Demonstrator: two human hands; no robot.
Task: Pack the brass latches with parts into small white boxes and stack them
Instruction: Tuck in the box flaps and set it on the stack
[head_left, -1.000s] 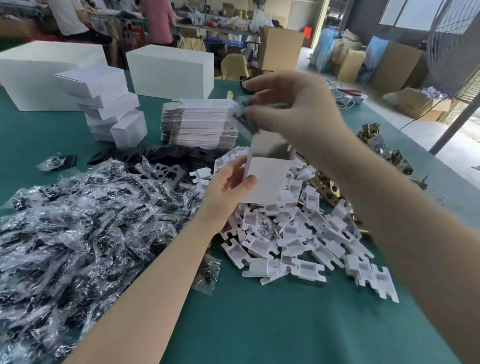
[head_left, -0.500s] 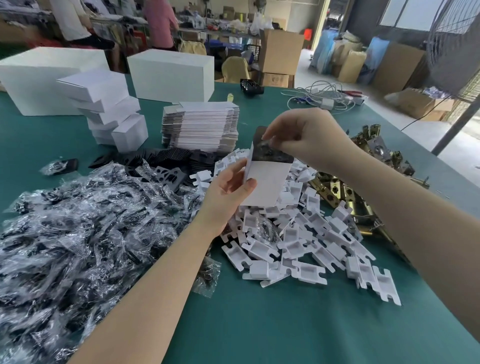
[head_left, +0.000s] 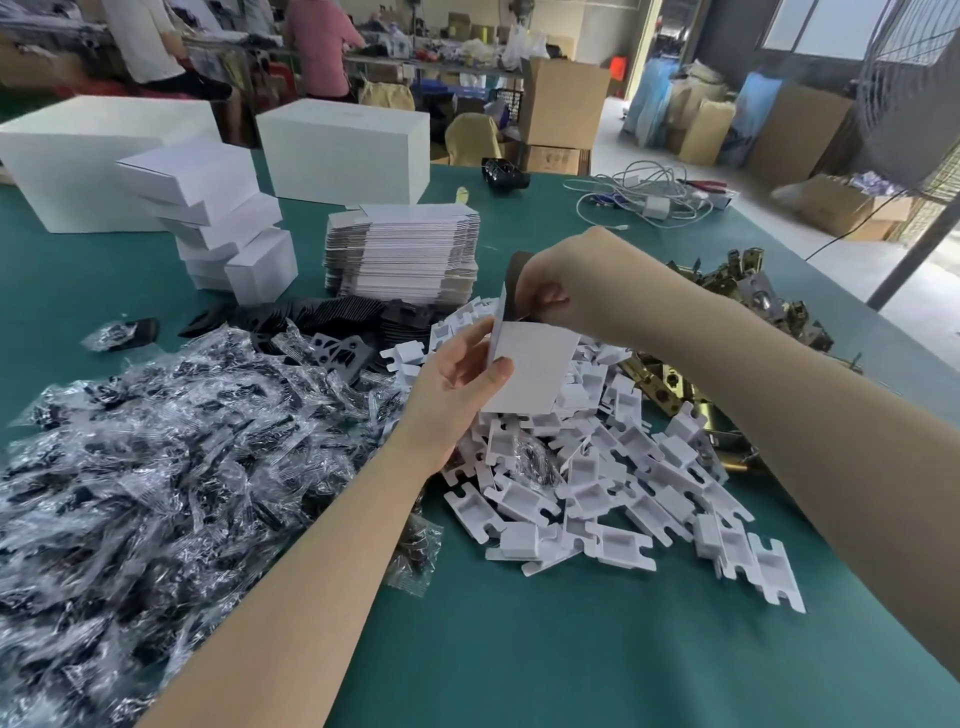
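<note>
My left hand (head_left: 457, 374) grips a small white box (head_left: 535, 366) by its left side, holding it upright above a heap of white plastic inserts (head_left: 613, 483). My right hand (head_left: 576, 283) reaches into the box's open top, fingers curled on a dark piece (head_left: 514, 291) that sticks partly out of the box. Brass latches (head_left: 748, 291) lie in a pile to the right, behind my right forearm. A stack of closed small white boxes (head_left: 218, 218) stands at the left back. Flat unfolded box blanks (head_left: 405, 252) are piled behind the held box.
Clear bags of dark parts (head_left: 171, 457) cover the left of the green table (head_left: 571, 649). Black plates (head_left: 332, 322) lie in front of the blanks. Two large white cartons (head_left: 343, 148) stand at the back, white cables (head_left: 644, 195) at back right. People work at a far table.
My right hand came down from above with the dark piece and now pushes it into the open top of the box. The left hand kept holding the box in place.
</note>
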